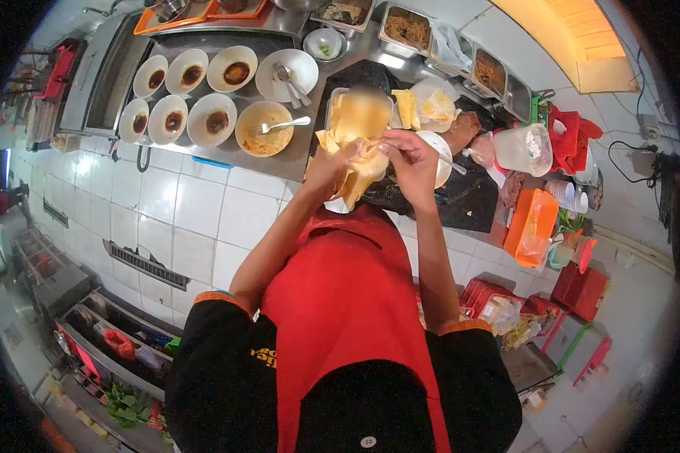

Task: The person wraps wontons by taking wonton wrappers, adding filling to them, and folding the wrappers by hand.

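Observation:
My left hand (329, 169) is closed around thin, pale yellow wonton wrappers (364, 178), whose loose corners hang over the counter's front edge. Close on its right, my right hand (413, 160) pinches with thumb and fingertips at the upper edge of the same wrappers. Any filling between the fingers is too small to make out. Just beyond the hands lies a container (361, 113) with yellowish contents, partly blurred. More folded yellow pieces (406, 109) lie to its right, near a plastic bag (435, 103). By my right wrist is a white bowl (441, 172) with a spoon or similar utensil in it.
Several white bowls (217, 121) with dark sauce stand at left. Beside them are a bowl holding cutlery (298, 75) and a bowl of orange-brown mixture (263, 140) with a fork. Metal trays of food (406, 30) line the back. An orange container (530, 226) stands at right.

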A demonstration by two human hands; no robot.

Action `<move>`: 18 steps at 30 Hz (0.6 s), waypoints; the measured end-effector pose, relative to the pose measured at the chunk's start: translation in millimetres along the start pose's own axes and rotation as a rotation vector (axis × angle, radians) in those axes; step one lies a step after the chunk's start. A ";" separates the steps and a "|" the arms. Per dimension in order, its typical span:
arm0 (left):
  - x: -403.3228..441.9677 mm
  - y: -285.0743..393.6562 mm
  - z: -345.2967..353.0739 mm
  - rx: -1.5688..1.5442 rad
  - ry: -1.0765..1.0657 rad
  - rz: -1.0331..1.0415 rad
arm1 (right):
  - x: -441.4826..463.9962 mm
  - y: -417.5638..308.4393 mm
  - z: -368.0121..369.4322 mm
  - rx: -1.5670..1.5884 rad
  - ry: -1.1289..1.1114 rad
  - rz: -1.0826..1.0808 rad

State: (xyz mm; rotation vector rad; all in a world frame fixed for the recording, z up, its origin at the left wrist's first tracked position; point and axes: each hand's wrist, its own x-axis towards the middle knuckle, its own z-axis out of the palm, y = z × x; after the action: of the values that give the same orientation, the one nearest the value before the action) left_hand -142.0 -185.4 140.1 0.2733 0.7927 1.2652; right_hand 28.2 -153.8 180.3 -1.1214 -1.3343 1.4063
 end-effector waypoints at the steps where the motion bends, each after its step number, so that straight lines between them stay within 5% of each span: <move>1: -1.2 -1.6 -1.7 -0.009 -0.001 0.002 | 1.6 -3.8 -0.3 -0.008 -0.063 -0.024; 6: -18.2 2.6 -14.3 0.540 0.077 -0.133 | 0.4 0.7 1.7 -0.106 -0.150 0.038; 9: -18.4 -28.6 -40.5 0.350 0.106 -0.073 | 1.0 26.8 -9.7 -0.166 -0.278 0.189; 14: -16.5 -35.9 -98.2 0.220 0.150 -0.081 | 27.6 37.9 -23.2 -0.519 -0.198 0.099; 17: -21.4 -29.4 -134.5 -0.412 0.018 -0.106 | 54.2 52.9 -30.3 -0.618 -0.215 0.024; 18: -25.6 -22.6 -130.8 -0.413 0.025 -0.101 | 63.6 56.6 -28.0 -0.587 -0.246 0.019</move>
State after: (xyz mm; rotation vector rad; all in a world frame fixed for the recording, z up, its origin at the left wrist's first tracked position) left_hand -214.2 -246.4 43.4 -0.1150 0.5416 1.3053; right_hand 41.4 -88.3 120.5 -1.3615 -2.0001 1.2225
